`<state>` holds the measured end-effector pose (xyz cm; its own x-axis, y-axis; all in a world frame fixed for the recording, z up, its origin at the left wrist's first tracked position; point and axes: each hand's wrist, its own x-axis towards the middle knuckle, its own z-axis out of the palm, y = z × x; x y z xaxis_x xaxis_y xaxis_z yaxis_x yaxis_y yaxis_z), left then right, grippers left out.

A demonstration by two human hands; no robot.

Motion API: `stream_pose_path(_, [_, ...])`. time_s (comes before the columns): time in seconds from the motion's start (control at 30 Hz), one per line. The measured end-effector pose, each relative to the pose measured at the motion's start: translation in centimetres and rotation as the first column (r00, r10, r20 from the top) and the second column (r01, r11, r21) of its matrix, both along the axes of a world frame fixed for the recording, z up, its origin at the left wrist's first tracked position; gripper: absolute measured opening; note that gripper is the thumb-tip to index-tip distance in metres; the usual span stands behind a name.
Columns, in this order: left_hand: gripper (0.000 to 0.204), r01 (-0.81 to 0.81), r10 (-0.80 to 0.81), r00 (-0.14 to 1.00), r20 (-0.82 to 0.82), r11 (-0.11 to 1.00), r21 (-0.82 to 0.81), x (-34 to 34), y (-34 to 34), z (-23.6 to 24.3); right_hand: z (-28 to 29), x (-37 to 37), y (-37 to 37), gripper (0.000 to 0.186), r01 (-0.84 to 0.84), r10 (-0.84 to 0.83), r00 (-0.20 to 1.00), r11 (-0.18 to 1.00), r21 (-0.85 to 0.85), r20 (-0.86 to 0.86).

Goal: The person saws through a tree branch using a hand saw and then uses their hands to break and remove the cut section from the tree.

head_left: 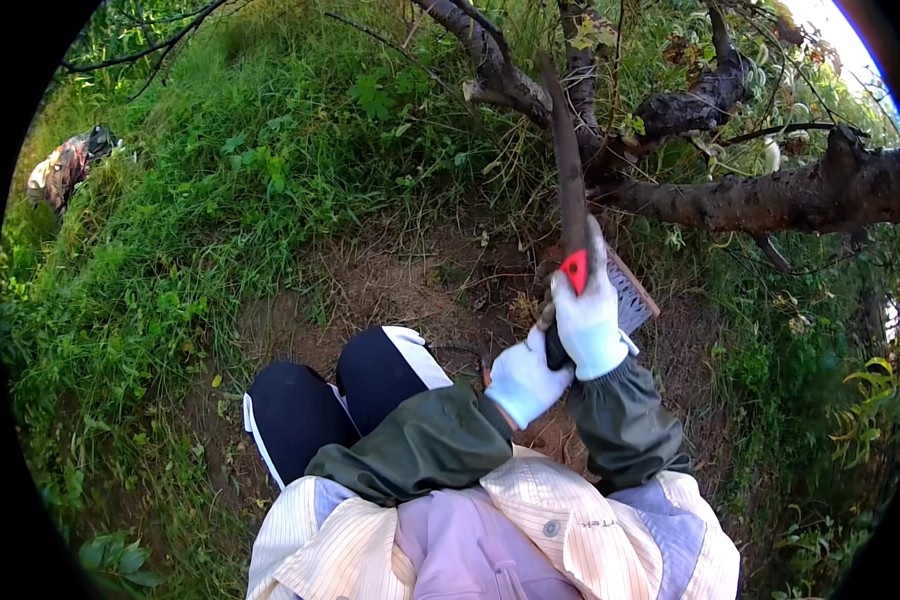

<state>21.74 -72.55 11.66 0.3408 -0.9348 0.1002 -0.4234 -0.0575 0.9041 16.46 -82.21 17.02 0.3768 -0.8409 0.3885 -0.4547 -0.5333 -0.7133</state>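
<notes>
One white-gloved right hand (587, 318) is wrapped round a long tool (570, 180) at its red collar (575, 271); the left hand (528, 378) meets the black lower end (how firmly, I cannot tell). The dark blade points away from the body, beside a thick branch (760, 203), with bare soil (400, 285) and grass (220, 220) around.

grass (210, 210) and bare soil (390, 285) in daylight
the soil lies left of the fingers (596, 245) and below them; the grass spreads farther left, a crumpled bundle (70, 168) far beyond; bright sky (842, 35) shows well above and to their right.
</notes>
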Motion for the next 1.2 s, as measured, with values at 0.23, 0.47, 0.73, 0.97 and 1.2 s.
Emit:
stream_pose_path(0.23, [0.047, -0.081, 0.081, 0.997, 0.004, 0.992, 0.100, 5.2, -8.8, 8.3, 7.4, 6.4, -8.7, 0.068, -0.166, 0.060, 0.958, 0.913, 0.373, 0.279])
stream_pose_path(0.47, [0.087, 0.060, -0.071, 0.994, 0.088, 0.991, 0.121, -0.4, 1.1, 1.0, -1.0, -1.3, 0.7, 0.073, -0.010, 0.014, 0.998, 0.997, -0.074, 0.059])
stream_pose_path(0.73, [0.046, -0.152, 0.153, 0.985, 0.083, 0.988, -0.025, 6.1, -8.9, 4.5, 3.9, 7.4, -8.7, 0.065, 0.035, -0.040, 0.992, 0.998, 0.048, 0.121])
stream_pose_path(0.97, [0.088, 0.052, -0.052, 0.999, -0.002, 0.996, 0.066, -0.5, 1.5, -1.0, -0.6, -0.6, 1.7, 0.073, -0.021, 0.026, 0.998, 0.996, -0.087, 0.065])
stream_pose_path(1.2, [0.042, -0.164, 0.164, 0.986, 0.031, 0.986, 0.011, 4.9, -7.9, 6.1, 3.5, 6.2, -9.6, 0.071, -0.140, 0.088, 0.959, 0.973, 0.185, 0.269])
